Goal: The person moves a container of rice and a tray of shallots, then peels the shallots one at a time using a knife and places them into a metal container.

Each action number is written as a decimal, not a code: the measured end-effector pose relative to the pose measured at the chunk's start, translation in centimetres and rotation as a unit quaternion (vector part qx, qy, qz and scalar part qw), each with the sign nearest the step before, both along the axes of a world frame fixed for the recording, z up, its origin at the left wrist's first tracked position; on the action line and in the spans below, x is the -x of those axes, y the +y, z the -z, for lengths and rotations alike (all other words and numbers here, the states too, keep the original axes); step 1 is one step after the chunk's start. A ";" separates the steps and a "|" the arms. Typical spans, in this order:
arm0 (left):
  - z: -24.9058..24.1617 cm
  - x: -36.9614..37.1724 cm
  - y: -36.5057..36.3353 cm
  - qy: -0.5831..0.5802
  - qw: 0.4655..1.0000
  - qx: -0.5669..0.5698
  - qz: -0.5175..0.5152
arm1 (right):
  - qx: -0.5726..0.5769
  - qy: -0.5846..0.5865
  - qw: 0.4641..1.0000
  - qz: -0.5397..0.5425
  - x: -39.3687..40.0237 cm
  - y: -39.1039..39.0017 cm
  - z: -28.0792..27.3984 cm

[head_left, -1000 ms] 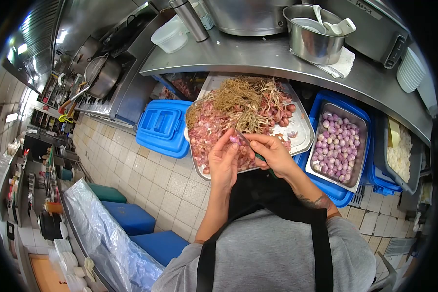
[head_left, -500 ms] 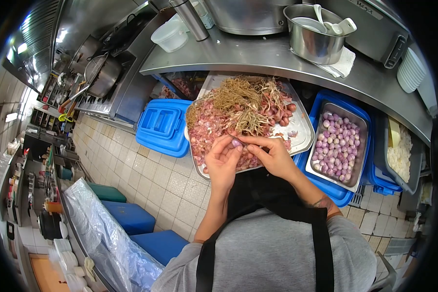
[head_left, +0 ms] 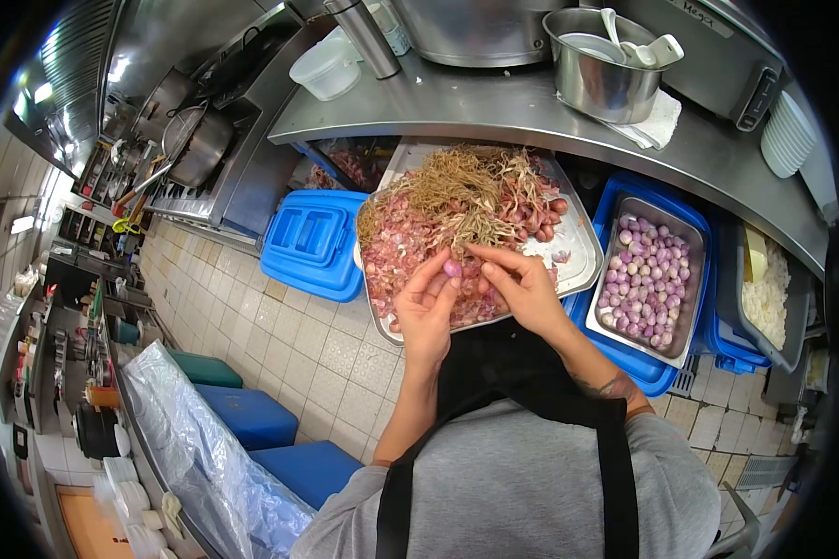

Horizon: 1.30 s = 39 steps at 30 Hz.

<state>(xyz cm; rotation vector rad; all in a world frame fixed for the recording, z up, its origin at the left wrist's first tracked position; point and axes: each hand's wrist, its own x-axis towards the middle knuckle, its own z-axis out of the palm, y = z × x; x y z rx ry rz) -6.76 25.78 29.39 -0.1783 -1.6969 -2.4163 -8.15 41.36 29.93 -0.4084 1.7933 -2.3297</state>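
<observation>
My left hand (head_left: 424, 307) pinches a small purple shallot (head_left: 452, 268) between thumb and fingertips. My right hand (head_left: 529, 291) is close beside it, fingers curled and fingertips near the shallot's top; whatever they pinch is too small to make out. Both hands are over the near part of a large metal tray (head_left: 580, 244). Loose pinkish shallot skins (head_left: 396, 238) cover its left and front. A heap of dry roots and stalks (head_left: 461, 186) lies at the back, with unpeeled reddish shallots (head_left: 543, 219) to its right.
At right, a steel pan of peeled shallots (head_left: 648, 279) rests on a blue container (head_left: 629, 371). A grey tub (head_left: 781, 326) holds white pieces. A blue lid (head_left: 309, 244) is left of the tray. The steel counter (head_left: 438, 102) overhangs the tray's back edge, carrying a pot (head_left: 606, 88).
The shallot shows more of its smooth purple side between my left fingertips. My right fingertips have shifted slightly up and away from it. The trays and containers have stayed put.
</observation>
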 end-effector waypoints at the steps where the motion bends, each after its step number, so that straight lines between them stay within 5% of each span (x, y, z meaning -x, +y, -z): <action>1: 0.1 0.0 -0.1 0.003 1.000 0.001 0.001 | -0.021 0.018 1.000 0.000 -0.3 0.1 -0.4; 7: -0.4 -0.1 -0.1 0.014 0.999 0.042 -0.013 | -0.087 0.169 0.981 0.050 -0.7 -0.6 -0.2; 13: 0.2 -0.6 -0.1 0.016 0.999 0.047 -0.022 | -0.194 0.190 0.960 0.074 -1.0 -0.5 -0.6; 16: 0.6 -0.8 0.0 0.006 0.999 0.031 -0.020 | -0.102 0.199 0.971 0.083 -0.5 -1.1 0.7; 19: 0.4 -0.8 0.2 -0.019 0.999 0.020 -0.024 | 0.023 -0.066 0.996 -0.054 0.2 0.0 0.7; 33: 0.2 -0.5 -0.1 -0.047 0.998 0.029 -0.012 | -0.132 0.190 0.971 0.058 -0.6 -0.5 0.9; 36: 0.8 -0.4 -0.2 0.006 0.999 0.038 -0.021 | -0.096 0.140 0.985 0.024 -0.4 -0.4 0.8; 39: 1.7 -0.4 -0.5 -0.013 0.999 0.035 -0.016 | -0.020 -0.038 0.997 -0.060 0.0 0.1 0.3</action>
